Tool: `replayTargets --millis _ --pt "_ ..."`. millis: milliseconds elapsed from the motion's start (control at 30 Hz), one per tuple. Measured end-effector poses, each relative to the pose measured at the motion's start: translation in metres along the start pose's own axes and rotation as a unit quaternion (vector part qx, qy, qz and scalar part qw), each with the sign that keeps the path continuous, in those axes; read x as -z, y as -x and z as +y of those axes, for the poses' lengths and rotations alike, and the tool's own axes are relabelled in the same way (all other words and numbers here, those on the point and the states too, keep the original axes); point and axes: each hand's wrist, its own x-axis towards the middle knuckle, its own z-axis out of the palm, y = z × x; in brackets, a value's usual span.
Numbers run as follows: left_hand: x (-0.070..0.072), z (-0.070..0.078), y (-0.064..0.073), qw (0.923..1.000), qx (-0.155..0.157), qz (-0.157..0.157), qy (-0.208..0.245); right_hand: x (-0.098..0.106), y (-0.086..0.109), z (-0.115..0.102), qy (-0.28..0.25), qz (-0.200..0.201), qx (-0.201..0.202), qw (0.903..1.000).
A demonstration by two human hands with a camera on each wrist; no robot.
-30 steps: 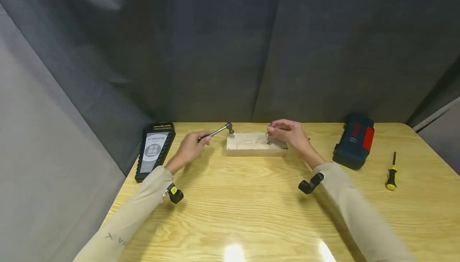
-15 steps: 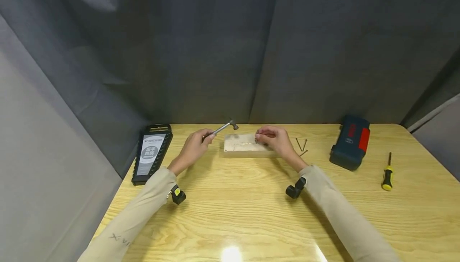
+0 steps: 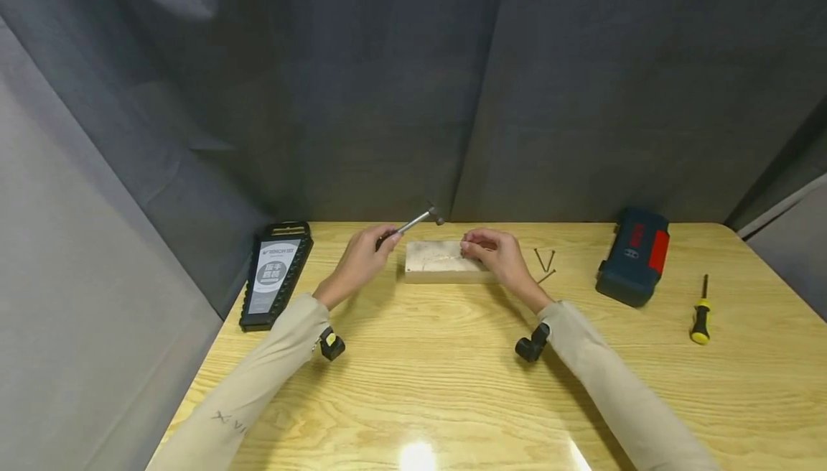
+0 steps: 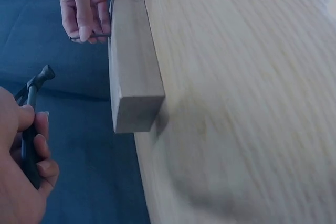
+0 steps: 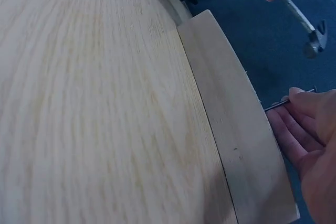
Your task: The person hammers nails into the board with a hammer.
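My left hand (image 3: 363,259) grips a small claw hammer (image 3: 416,222) by its dark handle, the head raised above the left part of a pale wooden block (image 3: 431,268). In the left wrist view the fingers wrap the handle of the hammer (image 4: 32,124). My right hand (image 3: 496,252) is over the block's right half and pinches a nail (image 5: 291,100) between thumb and fingers. The right wrist view shows the nail standing on the block's top face, its tip at the wood and its head past the thumb. The hammer head is apart from the nail.
Several loose nails (image 3: 541,261) lie right of the block. A dark blue and red case (image 3: 629,259) and a yellow-black screwdriver (image 3: 701,316) are farther right on the table (image 3: 426,370). At the left lies a black wrench-set holder (image 3: 274,277). A dark curtain (image 3: 362,98) hangs behind.
My right hand has moved left along the block with the nail, uncovering the loose nails beside it. My left hand has shifted right, raising the hammer and bringing its head nearer the right hand.
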Motion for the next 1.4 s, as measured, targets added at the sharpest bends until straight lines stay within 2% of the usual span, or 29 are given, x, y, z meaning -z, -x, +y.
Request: replayTargets --millis 33,300,533,967,1233,1400 --pt "-0.001 0.002 -0.002 1.0 -0.006 -0.002 -0.003 0.001 0.0 -0.001 0.0 -0.002 0.002 1.0" --pt "-0.008 0.011 -0.008 0.9989 -0.037 -0.01 -0.025 0.01 -0.012 0.03 0.011 0.017 0.018 0.9996" --pt "-0.011 0.01 -0.008 0.9989 -0.039 -0.007 -0.026 0.013 -0.014 0.041 -0.022 0.0 0.044 0.9988" --pt "-0.018 0.014 -0.012 0.9979 -0.053 0.001 -0.036 0.009 -0.012 0.044 0.004 0.01 0.04 0.9991" --pt "-0.025 0.018 -0.02 0.9928 -0.105 0.034 -0.046 0.01 -0.009 0.044 -0.015 0.015 0.028 0.9994" --pt "-0.028 0.016 -0.02 0.991 -0.117 0.019 -0.062 0.009 -0.008 0.045 -0.009 0.016 0.026 0.9995"
